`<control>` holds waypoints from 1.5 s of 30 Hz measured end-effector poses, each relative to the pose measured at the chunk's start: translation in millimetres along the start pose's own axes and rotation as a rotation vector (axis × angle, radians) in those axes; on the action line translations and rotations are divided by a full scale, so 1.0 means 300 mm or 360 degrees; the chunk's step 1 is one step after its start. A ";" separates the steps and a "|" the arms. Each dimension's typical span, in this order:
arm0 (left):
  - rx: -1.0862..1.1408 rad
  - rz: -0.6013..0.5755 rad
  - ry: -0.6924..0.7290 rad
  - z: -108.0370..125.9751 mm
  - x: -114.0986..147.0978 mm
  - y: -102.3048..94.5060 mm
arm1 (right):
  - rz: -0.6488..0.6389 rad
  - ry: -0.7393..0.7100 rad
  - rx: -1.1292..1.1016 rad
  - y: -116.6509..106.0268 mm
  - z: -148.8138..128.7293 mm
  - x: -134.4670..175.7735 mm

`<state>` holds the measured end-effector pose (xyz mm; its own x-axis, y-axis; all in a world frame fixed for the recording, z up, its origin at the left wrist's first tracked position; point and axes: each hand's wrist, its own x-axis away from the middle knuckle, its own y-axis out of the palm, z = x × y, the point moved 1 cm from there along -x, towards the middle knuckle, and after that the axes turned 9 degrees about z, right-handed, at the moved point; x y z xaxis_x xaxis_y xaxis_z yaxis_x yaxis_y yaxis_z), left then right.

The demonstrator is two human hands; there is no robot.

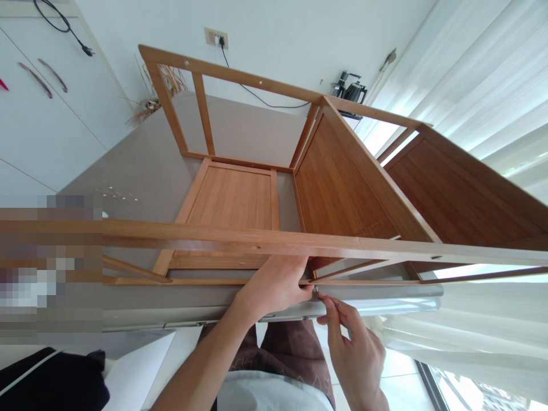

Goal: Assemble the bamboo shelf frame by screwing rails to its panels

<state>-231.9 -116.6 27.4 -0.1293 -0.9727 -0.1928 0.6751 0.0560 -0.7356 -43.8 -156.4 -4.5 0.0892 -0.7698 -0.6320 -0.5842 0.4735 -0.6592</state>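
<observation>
A bamboo shelf frame (265,240) lies on its side across a grey table (141,171), with wooden panels and rails. My left hand (274,285) grips the thin lower rail at the near edge, fingers curled around it. Just to its right, my right hand (355,348) pinches a small metal tool or screw (317,292) against that same rail. Whether it is an allen key or a screw is too small to tell.
Several small screws (113,193) lie on the table at the left. A wall socket with a black cable (216,39) and a black kettle (349,90) sit at the back. White curtains (483,85) hang at the right, cabinets (38,114) at the left.
</observation>
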 end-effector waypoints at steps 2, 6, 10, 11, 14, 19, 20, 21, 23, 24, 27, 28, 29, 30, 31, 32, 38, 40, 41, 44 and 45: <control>-0.0006 -0.0008 -0.0006 0.000 0.000 -0.001 | 0.0008 -0.0052 -0.0011 0.000 0.009 -0.001; -0.0025 -0.0019 -0.0027 0.000 0.001 -0.001 | 0.0020 -0.0146 -0.0018 -0.002 0.017 0.003; -0.0038 -0.0030 -0.0026 0.001 0.000 0.000 | 0.0032 -0.0373 -0.0007 -0.003 0.014 0.003; -0.0040 -0.0035 -0.0027 0.002 -0.001 0.000 | 0.0031 -0.0397 -0.0009 -0.003 0.012 0.001; -0.0052 -0.0060 -0.0054 0.006 -0.003 -0.001 | 0.0004 -0.0264 -0.0034 -0.001 0.003 -0.006; -0.0051 -0.0092 -0.0102 0.016 -0.004 -0.010 | -0.0165 0.0624 -0.0186 -0.004 -0.034 -0.019; -0.0046 -0.0087 -0.0098 0.018 -0.004 -0.012 | -0.0199 0.0835 -0.0257 -0.005 -0.043 -0.021; -0.0041 -0.0084 -0.0093 0.019 -0.003 -0.014 | -0.0227 0.1028 -0.0342 -0.004 -0.051 -0.023; -0.0037 -0.0080 -0.0087 0.018 -0.002 -0.016 | -0.0259 0.1317 -0.0518 0.001 -0.058 -0.024; -0.0035 -0.0077 -0.0082 0.018 -0.002 -0.016 | -0.0269 0.1416 -0.0603 0.005 -0.054 -0.023; -0.0016 -0.0041 -0.0048 0.015 -0.001 -0.015 | -0.0304 0.1604 -0.0832 0.023 -0.023 -0.012; -0.0010 -0.0028 -0.0039 0.014 -0.001 -0.014 | -0.0318 0.1637 -0.0880 0.027 -0.011 -0.007; -0.0007 -0.0020 -0.0032 0.014 -0.002 -0.013 | -0.0336 0.1659 -0.0913 0.030 0.000 -0.002; -0.0007 -0.0018 -0.0031 0.013 -0.002 -0.012 | -0.0358 0.1671 -0.0927 0.030 0.007 0.001; -0.0009 -0.0019 -0.0034 0.013 -0.003 -0.011 | -0.0378 0.1675 -0.0926 0.028 0.009 0.003; -0.0012 -0.0025 -0.0038 0.013 -0.003 -0.010 | -0.0392 0.1668 -0.0909 0.023 0.006 0.004; -0.0016 -0.0041 -0.0070 0.008 0.000 -0.007 | -0.0221 0.1228 -0.0367 -0.016 -0.055 -0.001; -0.0004 -0.0064 -0.0089 0.008 0.001 -0.008 | -0.0155 0.0957 -0.0168 -0.017 -0.061 0.005; 0.0004 -0.0072 -0.0092 0.008 0.001 -0.009 | -0.0125 0.0822 -0.0098 -0.014 -0.059 0.009; 0.0024 -0.0053 -0.0072 0.012 -0.001 -0.014 | -0.0028 0.0508 0.0019 -0.006 -0.043 0.014; 0.0023 -0.0045 -0.0067 0.013 -0.001 -0.016 | -0.0009 0.0450 0.0037 -0.004 -0.037 0.014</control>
<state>-232.3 -117.4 33.6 -0.1184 -0.9824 -0.1443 0.6821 0.0251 -0.7308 -51.9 -164.8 -1.9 -0.1383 -0.8598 -0.4915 -0.5654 0.4760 -0.6736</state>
